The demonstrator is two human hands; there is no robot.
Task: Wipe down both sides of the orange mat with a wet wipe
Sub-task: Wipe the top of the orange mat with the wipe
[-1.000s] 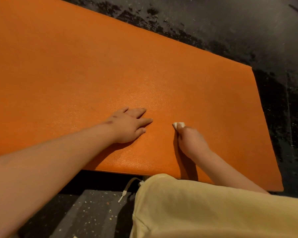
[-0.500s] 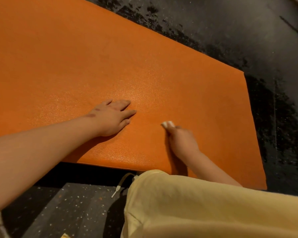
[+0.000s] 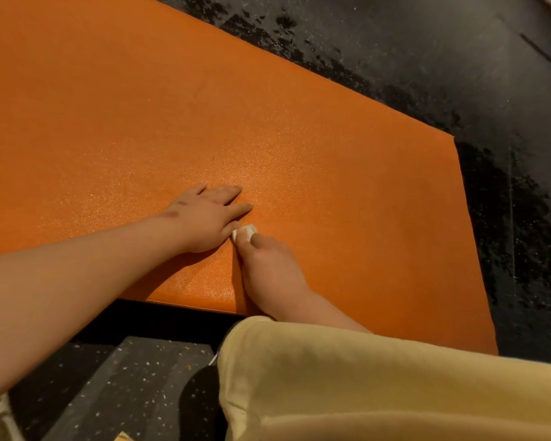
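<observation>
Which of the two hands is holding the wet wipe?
The right hand: it grips the white wet wipe against the orange mat. The left hand holds nothing; it lies flat on the mat, fingers straight, just beside the wipe.

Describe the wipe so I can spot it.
Find the orange mat on the dark floor. Near its front edge, the wet wipe is the small wad at the fingertips of the right hand, beside the left hand. It is the only white thing on the mat.
</observation>
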